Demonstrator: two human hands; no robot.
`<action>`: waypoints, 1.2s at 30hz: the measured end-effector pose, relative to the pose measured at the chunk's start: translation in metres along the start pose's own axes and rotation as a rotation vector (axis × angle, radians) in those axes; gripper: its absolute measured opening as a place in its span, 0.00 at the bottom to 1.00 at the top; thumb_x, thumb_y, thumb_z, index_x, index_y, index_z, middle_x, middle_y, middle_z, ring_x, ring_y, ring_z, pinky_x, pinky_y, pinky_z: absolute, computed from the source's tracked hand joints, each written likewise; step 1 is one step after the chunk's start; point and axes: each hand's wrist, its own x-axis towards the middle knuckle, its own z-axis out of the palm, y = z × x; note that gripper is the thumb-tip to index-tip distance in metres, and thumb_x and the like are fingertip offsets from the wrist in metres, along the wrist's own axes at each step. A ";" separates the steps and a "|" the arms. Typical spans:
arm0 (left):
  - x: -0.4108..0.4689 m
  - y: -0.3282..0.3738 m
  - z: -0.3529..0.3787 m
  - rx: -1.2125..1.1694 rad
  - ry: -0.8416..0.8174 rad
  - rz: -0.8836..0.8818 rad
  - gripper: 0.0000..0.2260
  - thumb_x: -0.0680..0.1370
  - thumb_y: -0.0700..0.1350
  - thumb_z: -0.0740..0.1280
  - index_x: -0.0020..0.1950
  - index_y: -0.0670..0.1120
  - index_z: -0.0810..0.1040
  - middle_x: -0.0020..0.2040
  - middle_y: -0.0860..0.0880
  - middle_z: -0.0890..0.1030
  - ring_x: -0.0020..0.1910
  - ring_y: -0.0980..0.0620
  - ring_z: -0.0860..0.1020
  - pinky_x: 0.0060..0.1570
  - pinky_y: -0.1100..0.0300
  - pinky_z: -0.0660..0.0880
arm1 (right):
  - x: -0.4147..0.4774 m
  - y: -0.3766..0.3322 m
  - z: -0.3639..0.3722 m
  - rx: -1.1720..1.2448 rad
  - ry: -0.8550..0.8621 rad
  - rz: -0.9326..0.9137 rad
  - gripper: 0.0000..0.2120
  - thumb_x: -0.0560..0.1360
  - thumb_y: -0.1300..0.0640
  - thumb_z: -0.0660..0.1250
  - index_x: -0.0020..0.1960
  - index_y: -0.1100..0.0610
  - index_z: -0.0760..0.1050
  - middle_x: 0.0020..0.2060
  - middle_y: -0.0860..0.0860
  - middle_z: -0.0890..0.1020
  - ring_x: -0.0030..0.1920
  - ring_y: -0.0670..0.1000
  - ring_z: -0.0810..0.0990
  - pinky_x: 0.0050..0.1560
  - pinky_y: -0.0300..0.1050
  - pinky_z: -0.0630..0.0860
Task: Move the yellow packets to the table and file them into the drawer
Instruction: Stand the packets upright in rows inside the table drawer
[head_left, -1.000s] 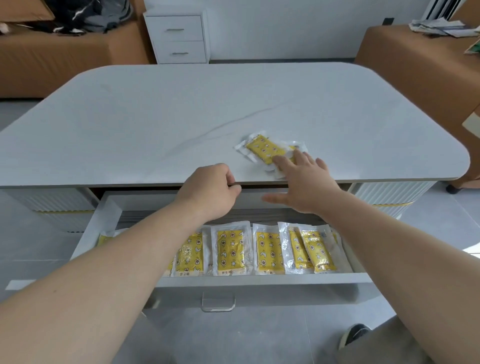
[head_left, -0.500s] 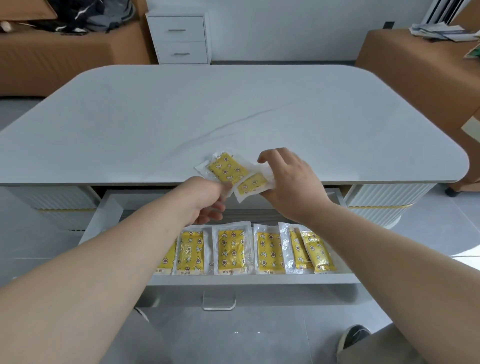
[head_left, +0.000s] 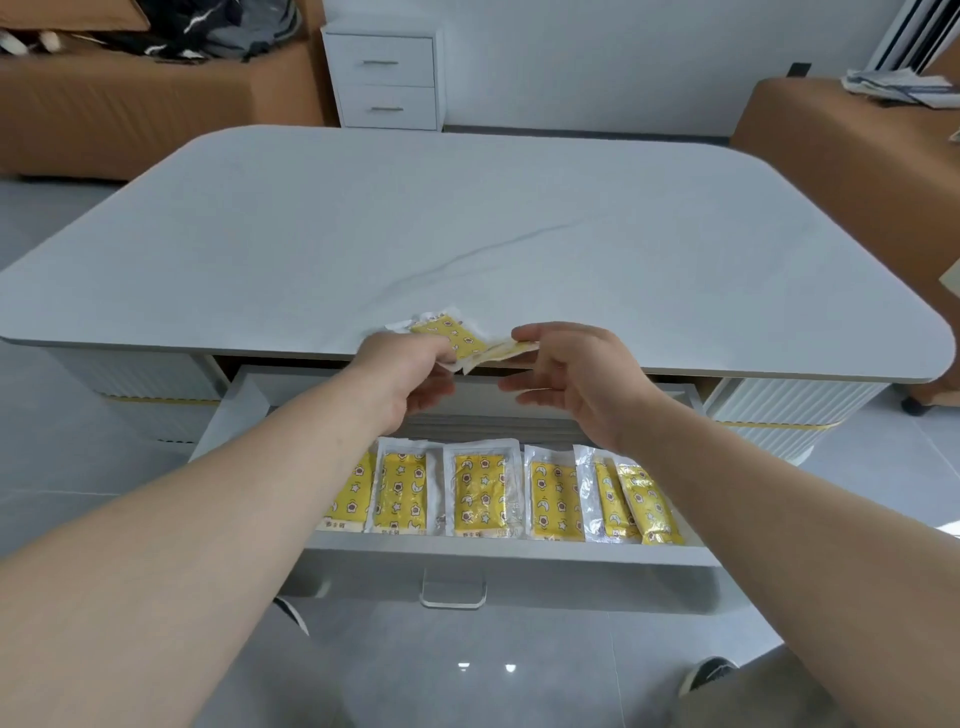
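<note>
My left hand (head_left: 410, 376) pinches a yellow packet in clear wrap (head_left: 449, 335) just above the near edge of the grey table (head_left: 467, 223). Beside it, my right hand (head_left: 576, 376) pinches a second packet (head_left: 506, 351), seen edge-on and overlapping the first. Both hands hover over the open white drawer (head_left: 498, 553) under the table. Several yellow packets (head_left: 480, 493) stand in a row along the drawer's front, side by side; my left forearm hides the leftmost ones.
A drawer handle (head_left: 453, 592) juts toward me. A white two-drawer cabinet (head_left: 387, 78) stands behind the table. Brown sofas flank it at left (head_left: 130, 114) and right (head_left: 841, 156). My shoe (head_left: 706, 675) is on the tiled floor at lower right.
My right hand took the packets from the tabletop and carried them left over the table edge. My left hand left the table edge and took hold of one packet.
</note>
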 end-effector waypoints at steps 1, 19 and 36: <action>-0.001 0.002 -0.003 -0.048 0.012 0.017 0.04 0.75 0.35 0.69 0.49 0.40 0.78 0.37 0.43 0.83 0.34 0.48 0.82 0.34 0.59 0.79 | -0.001 0.000 0.002 0.029 -0.010 0.014 0.14 0.77 0.66 0.59 0.58 0.64 0.79 0.53 0.65 0.85 0.47 0.63 0.86 0.50 0.55 0.81; -0.021 -0.020 -0.123 -0.089 0.027 -0.083 0.06 0.74 0.33 0.68 0.48 0.43 0.78 0.50 0.44 0.77 0.43 0.45 0.77 0.31 0.57 0.79 | -0.006 0.021 0.076 -0.387 -0.067 0.028 0.34 0.70 0.72 0.75 0.66 0.44 0.69 0.55 0.55 0.82 0.48 0.55 0.86 0.49 0.56 0.85; 0.023 -0.088 -0.151 0.806 0.026 -0.246 0.17 0.70 0.38 0.79 0.56 0.38 0.79 0.46 0.42 0.82 0.40 0.44 0.80 0.45 0.52 0.82 | 0.034 0.059 0.122 -0.472 -0.097 0.308 0.31 0.73 0.68 0.75 0.71 0.52 0.67 0.55 0.56 0.81 0.50 0.59 0.85 0.47 0.57 0.85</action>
